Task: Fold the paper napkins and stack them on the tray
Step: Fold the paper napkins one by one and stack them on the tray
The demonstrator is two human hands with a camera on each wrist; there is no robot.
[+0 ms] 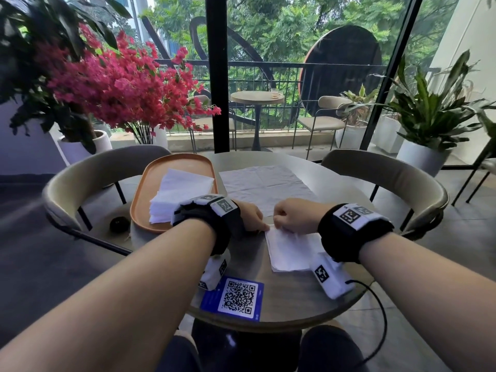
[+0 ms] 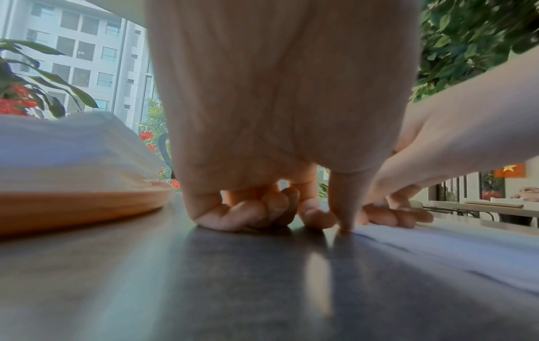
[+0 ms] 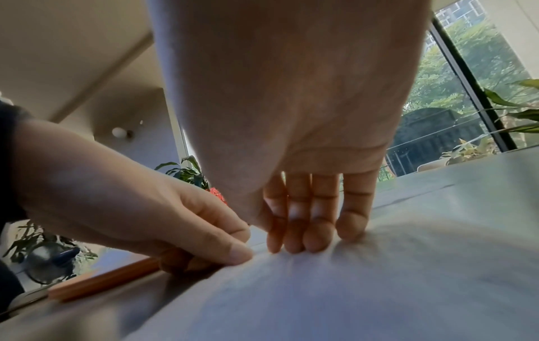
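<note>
A folded white napkin [image 1: 292, 251] lies on the round table's near right. My left hand [image 1: 264, 226] pinches its far left corner between the thumb and a curled forefinger, the other fingers tucked against the table [image 2: 332, 221]. Beside it, my right hand [image 1: 277, 224] presses four straight fingertips [image 3: 294, 244] down on the same edge of the napkin [image 3: 350, 288]. On the left stands an orange tray [image 1: 142, 205] holding a stack of folded napkins [image 1: 177, 194]. An unfolded napkin [image 1: 265, 183] lies flat behind my hands.
A blue QR card [image 1: 239, 298] lies at the table's near edge. A small black object [image 1: 119, 224] sits left of the tray. Curved chairs [image 1: 80, 173] [image 1: 389, 170] flank the table. A black cable [image 1: 375, 304] hangs from my right wrist.
</note>
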